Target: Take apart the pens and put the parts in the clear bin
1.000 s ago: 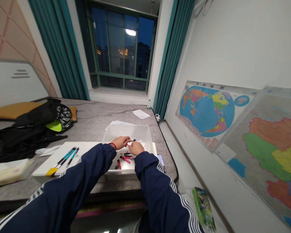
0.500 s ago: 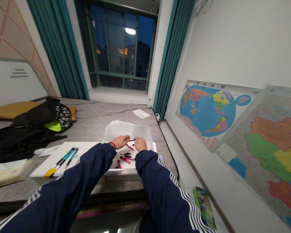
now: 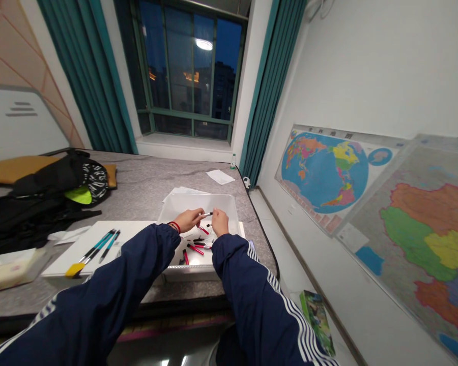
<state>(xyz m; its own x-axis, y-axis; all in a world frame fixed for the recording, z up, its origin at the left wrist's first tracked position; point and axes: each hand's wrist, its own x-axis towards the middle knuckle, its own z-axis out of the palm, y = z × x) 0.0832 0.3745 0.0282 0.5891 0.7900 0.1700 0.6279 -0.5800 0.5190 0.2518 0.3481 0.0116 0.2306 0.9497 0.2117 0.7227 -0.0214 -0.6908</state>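
Note:
My left hand (image 3: 190, 219), a red band at its wrist, is closed on a slim pen (image 3: 206, 215) with a pale barrel and a dark end. That dark end points up and right, to the fingers of my right hand (image 3: 220, 222). My right hand is closed; its fingers mostly face away, so what they grip is hidden. Both hands are above a translucent white plastic bin (image 3: 198, 272). Inside the bin lie several red and black pen parts, among them a red piece (image 3: 195, 249) and another red piece (image 3: 185, 257).
Left of the bin, several teal pens (image 3: 99, 246) and a yellow item (image 3: 75, 270) lie on a white box (image 3: 137, 227). A tissue pack (image 3: 11, 269) and a black bag (image 3: 41, 193) are farther left. Paper (image 3: 220, 177) and a bottle (image 3: 233, 161) are at the back.
The pen between my hands has tilted, its dark end now higher. My right hand has risen slightly. The view has shifted a little.

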